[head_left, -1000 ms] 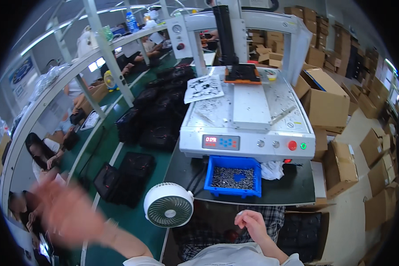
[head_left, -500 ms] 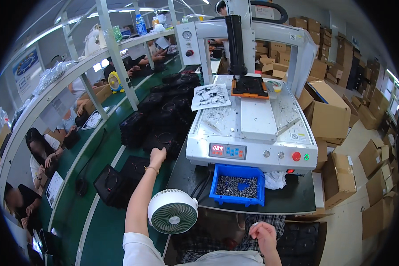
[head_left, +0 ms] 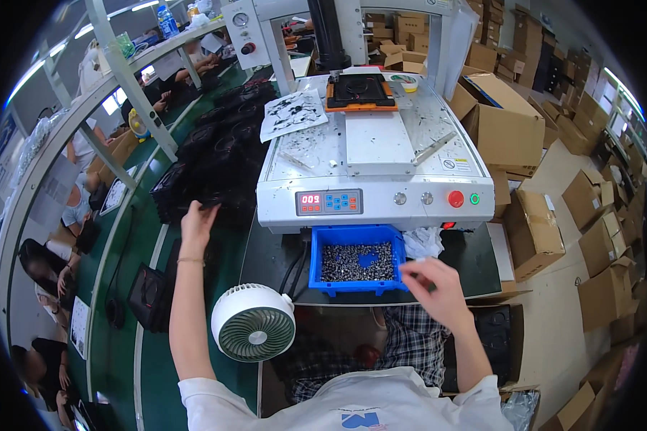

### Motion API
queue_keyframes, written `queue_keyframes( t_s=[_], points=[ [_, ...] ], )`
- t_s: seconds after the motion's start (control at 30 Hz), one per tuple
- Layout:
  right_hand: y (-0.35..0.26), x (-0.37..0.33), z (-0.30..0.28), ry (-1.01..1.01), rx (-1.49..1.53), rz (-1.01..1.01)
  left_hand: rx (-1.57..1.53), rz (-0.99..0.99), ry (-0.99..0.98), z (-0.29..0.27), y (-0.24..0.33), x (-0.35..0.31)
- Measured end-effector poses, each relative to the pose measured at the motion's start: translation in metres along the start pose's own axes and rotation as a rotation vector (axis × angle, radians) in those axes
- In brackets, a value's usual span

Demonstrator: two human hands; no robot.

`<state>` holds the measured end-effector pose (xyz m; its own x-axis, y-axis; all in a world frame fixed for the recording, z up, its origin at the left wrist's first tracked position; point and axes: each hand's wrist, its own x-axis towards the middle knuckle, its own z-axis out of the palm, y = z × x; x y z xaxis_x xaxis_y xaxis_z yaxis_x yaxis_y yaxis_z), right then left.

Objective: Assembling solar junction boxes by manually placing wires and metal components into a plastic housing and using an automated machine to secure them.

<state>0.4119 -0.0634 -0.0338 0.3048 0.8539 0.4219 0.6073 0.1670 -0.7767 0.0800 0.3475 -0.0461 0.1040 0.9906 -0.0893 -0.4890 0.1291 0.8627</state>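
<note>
My left hand (head_left: 197,228) reaches to the near edge of the piled flat black square parts (head_left: 212,161). Its fingers and thumb close on the edge of one black part (head_left: 210,205). My right hand (head_left: 438,289) hovers at the right corner of a blue bin (head_left: 356,286), fingers bent and thumb apart, with nothing visible in them. Many small dark metal pieces (head_left: 356,262) lie in that bin. On the white bench machine (head_left: 377,194), a black part (head_left: 361,90) sits in an orange fixture (head_left: 359,109) under a black vertical tool head (head_left: 328,43).
A white round fan (head_left: 253,323) stands between my arms. More black parts (head_left: 148,291) are stacked on the green bench (head_left: 158,359). Crumpled white tissue (head_left: 423,244) lies beside the bin. Cardboard boxes (head_left: 535,237) crowd the right side. Several people sit along the left.
The view has shifted, so the machine appears further left and higher. My right hand has risen from near my lap to the bin's corner. My left hand stays at the black pile.
</note>
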Motion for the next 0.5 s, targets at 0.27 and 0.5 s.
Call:
queue_keyframes(
  t_s=[0.27,0.5],
  points=[
    [0.034,0.078,0.044,-0.400,-0.663,-0.218,-0.377,-0.053,-0.242,0.007,0.060,-0.139],
    [0.047,0.088,0.067,-0.423,-0.695,-0.233,-0.298,-0.058,-0.202,0.053,0.068,-0.235]
  ],
)
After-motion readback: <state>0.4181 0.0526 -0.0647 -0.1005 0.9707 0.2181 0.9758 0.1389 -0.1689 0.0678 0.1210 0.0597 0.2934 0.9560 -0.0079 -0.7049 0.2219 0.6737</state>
